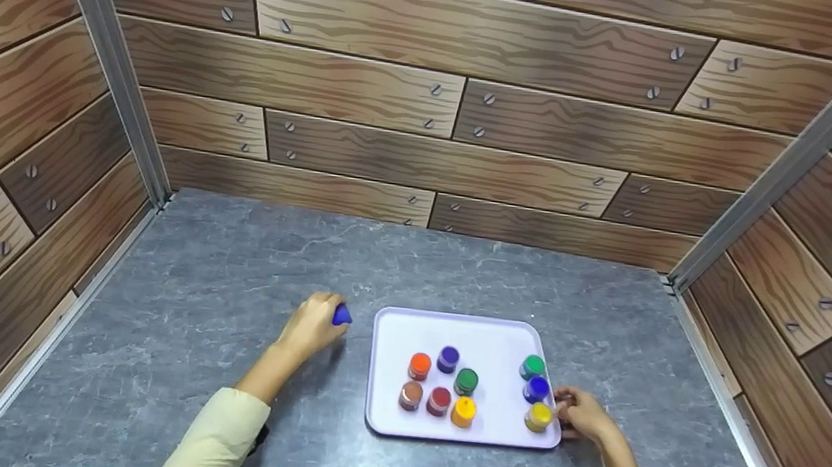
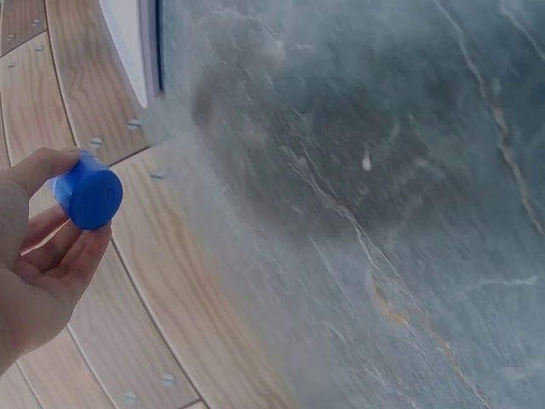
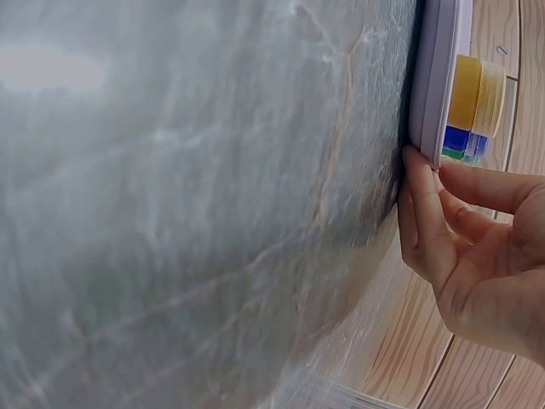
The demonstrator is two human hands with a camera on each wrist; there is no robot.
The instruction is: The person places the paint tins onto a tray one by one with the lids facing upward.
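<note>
In the head view my left hand [image 1: 314,325] is left of the tray, above the grey surface, gripping a small blue paint jar [image 1: 342,315]. The left wrist view shows that jar [image 2: 95,198] between the thumb and fingers, its round end facing the camera. My right hand [image 1: 582,414] pinches the right edge of the pale lilac tray [image 1: 504,339], thumb at the rim and fingers against the outer side, as the right wrist view shows. Near that hand stand a yellow jar [image 1: 538,417], a blue jar [image 1: 536,389] and a green jar [image 1: 533,367] in a column.
Several more paint jars stand mid-tray: orange [image 1: 419,367], purple [image 1: 449,359], dark green [image 1: 466,382], brown [image 1: 411,395], dark red [image 1: 438,401] and yellow-orange [image 1: 464,412]. Wood-patterned walls [image 1: 364,139] with metal corner posts [image 1: 117,79] enclose the grey marbled table [image 1: 233,263].
</note>
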